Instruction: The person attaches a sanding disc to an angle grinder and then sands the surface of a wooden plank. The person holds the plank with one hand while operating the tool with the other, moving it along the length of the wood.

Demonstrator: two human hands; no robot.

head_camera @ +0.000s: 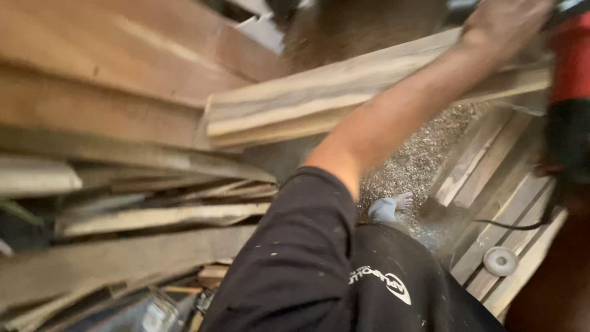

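Left hand point(504, 24): laid over plank point(344, 92) at frame top, blurred; grip cannot be told. Right hand: out of view. Plank: atop lumber stack point(110, 123), end jutting free. Red power tool point(571, 92) just beside. Best handling: steady plank, fingers away from tool.

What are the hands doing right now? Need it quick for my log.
Left hand: resting on the long plank; grip too blurred to tell.
Right hand: not in view.
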